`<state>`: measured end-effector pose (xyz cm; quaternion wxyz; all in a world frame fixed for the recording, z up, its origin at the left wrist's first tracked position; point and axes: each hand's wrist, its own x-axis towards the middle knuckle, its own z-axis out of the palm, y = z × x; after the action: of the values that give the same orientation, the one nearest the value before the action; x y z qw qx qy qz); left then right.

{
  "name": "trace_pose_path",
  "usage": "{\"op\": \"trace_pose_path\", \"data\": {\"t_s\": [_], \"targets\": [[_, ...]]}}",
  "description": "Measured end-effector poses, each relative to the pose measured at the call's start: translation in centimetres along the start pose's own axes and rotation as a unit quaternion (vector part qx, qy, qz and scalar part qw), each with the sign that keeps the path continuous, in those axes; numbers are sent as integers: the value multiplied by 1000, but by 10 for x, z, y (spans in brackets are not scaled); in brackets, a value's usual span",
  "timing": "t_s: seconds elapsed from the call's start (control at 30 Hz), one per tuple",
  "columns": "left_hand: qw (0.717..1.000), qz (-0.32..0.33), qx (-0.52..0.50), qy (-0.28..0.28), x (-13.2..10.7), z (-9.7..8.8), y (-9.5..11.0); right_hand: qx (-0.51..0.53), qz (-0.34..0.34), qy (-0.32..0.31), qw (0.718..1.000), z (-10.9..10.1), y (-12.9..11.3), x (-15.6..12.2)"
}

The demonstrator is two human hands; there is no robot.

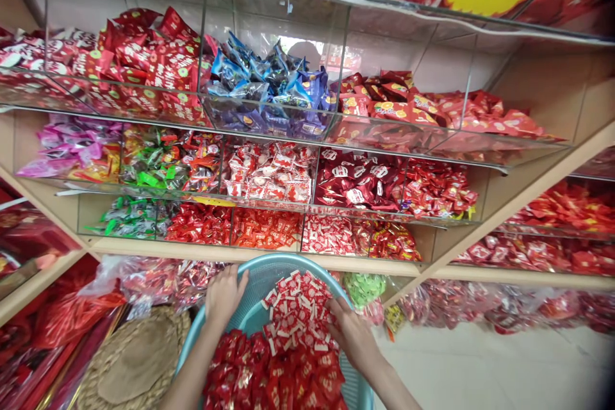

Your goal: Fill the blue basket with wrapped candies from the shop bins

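A blue-green plastic basket (284, 261) stands below the shelves in front of me. Red-wrapped candies (273, 375) fill its near part, and smaller red-and-white wrapped candies (300, 307) are heaped at its far right. My left hand (225, 298) grips the basket's far-left rim, its thumb on the inner side and its fingers over the outside. Over the right rim reaches my right hand (353, 332), with fingers apart at the edge of the small candy heap. Its fingertips touch or nearly touch the wrappers; nothing shows held in it.
Clear-fronted shelf bins hold many wrapped candies, including blue packets (264, 73) and matching red-and-white candies (327, 234). A round woven straw seat (137, 359) stands left of the basket. Bagged candies (456, 301) lie under the shelf, beside the tiled floor (461, 365).
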<state>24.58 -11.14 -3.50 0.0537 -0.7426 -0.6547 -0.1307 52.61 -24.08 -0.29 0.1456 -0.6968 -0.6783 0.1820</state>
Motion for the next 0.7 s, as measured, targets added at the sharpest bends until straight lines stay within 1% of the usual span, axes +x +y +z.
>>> {"op": "trace_pose_path", "data": {"t_s": [0.07, 0.13, 0.2, 0.23, 0.27, 0.3, 0.33, 0.37, 0.43, 0.5, 0.57, 0.6, 0.63, 0.67, 0.7], "targets": [[1000, 4, 4, 3, 0, 0, 0, 8, 1, 5, 1000, 1, 1, 1], [1000, 7, 7, 6, 0, 1, -1, 51, 1, 20, 998, 2, 4, 2], [1000, 8, 8, 8, 0, 2, -1, 137, 9, 48, 989, 0, 7, 3], [1000, 7, 7, 9, 0, 2, -1, 196, 18, 63, 978, -1, 7, 4], [1000, 7, 7, 9, 0, 2, -1, 264, 35, 76, 961, -3, 7, 4], [1000, 7, 6, 9, 0, 2, -1, 340, 59, 84, 935, -5, 7, 4], [1000, 6, 7, 8, 0, 2, -1, 422, 88, 84, 898, -8, 5, 3], [1000, 6, 8, 6, 1, 2, -1, 502, 125, 77, 852, -10, 4, 1], [1000, 3, 9, 2, 1, 2, 0, 634, 206, 55, 743, -13, 0, -2], [1000, -2, 9, -1, 1, 2, 0, 719, 273, 31, 639, -16, -3, -4], [1000, -4, 8, -4, 1, 1, 0, 772, 306, 13, 557, -16, -5, -4], [1000, -4, 8, -6, 1, 1, 0, 793, 310, 6, 524, -16, -6, -4], [1000, -3, 8, -8, 1, 0, 1, 810, 311, 2, 497, -15, -7, -3], [1000, -2, 9, -10, 1, 0, 1, 822, 311, 4, 477, -14, -8, -2], [1000, -1, 11, -11, 1, -1, 1, 830, 312, 10, 463, -14, -10, -2]]}}
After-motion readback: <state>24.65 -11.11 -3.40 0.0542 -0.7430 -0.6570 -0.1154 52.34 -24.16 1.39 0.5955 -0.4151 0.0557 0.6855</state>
